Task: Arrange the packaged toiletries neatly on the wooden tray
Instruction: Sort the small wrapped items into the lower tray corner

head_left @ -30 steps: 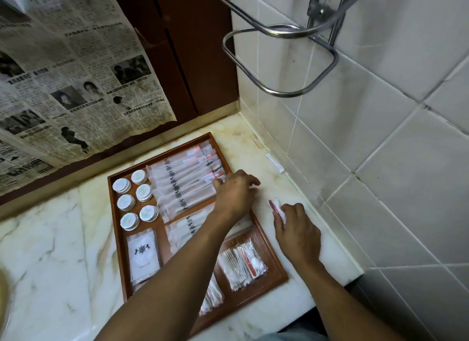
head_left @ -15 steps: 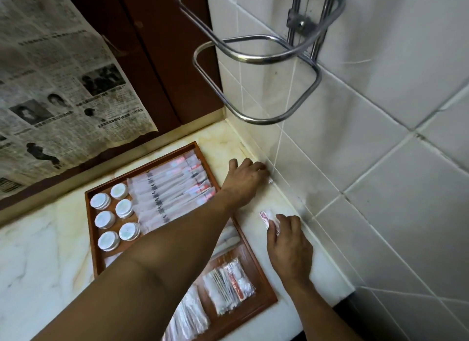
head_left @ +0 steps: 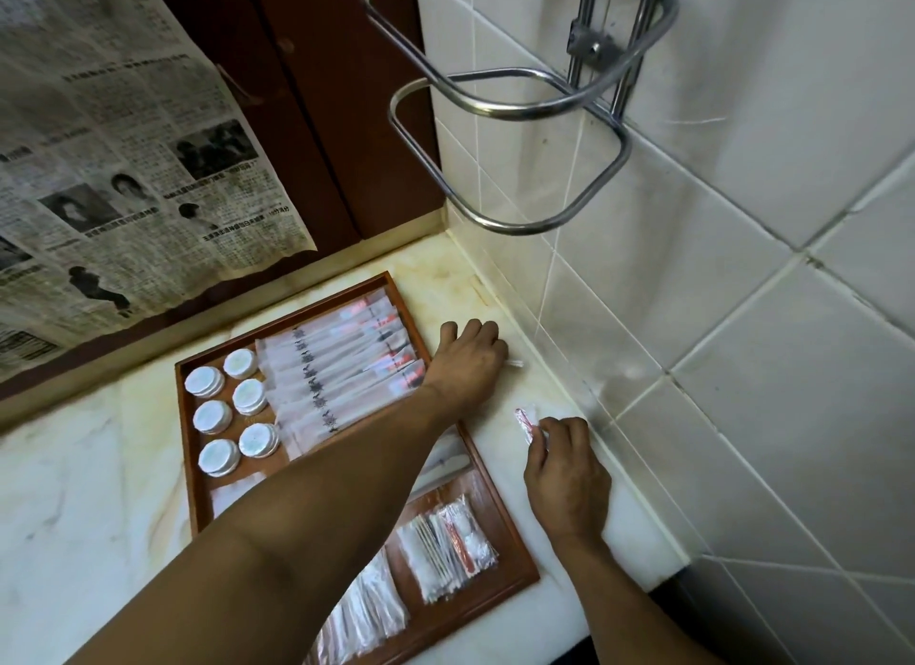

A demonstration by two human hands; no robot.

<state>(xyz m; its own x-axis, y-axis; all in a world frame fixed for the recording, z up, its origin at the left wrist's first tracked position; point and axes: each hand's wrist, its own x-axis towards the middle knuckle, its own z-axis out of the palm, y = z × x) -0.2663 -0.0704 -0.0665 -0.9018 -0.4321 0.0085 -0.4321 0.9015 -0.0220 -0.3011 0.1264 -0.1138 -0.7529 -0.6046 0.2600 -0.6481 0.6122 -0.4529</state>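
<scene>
The wooden tray [head_left: 190,471] lies on a marble counter [head_left: 74,491]. It holds several round white-lidded pots [head_left: 218,417], a row of long clear packets [head_left: 341,372], a packet of cotton swabs [head_left: 448,548] and more packets [head_left: 366,615] at the near end. My left arm crosses over the tray. My left hand [head_left: 468,362] is knuckles up on the counter beside the tray's right rim, fingers curled over a small white packet [head_left: 516,363] whose end sticks out. Nearer the wall, my right hand [head_left: 564,471] pinches a small clear packet with a red strip [head_left: 526,419].
A tiled wall [head_left: 693,293] runs close along the right, with a steel wire rack [head_left: 520,100] mounted above the counter. A newspaper sheet [head_left: 99,144] hangs at the back left over dark wooden doors [head_left: 322,95]. The counter ends at its near right corner [head_left: 658,570].
My left hand left the long packets in the tray, reached right to the white packet by the wall and curled over it. My right hand kept its packet.
</scene>
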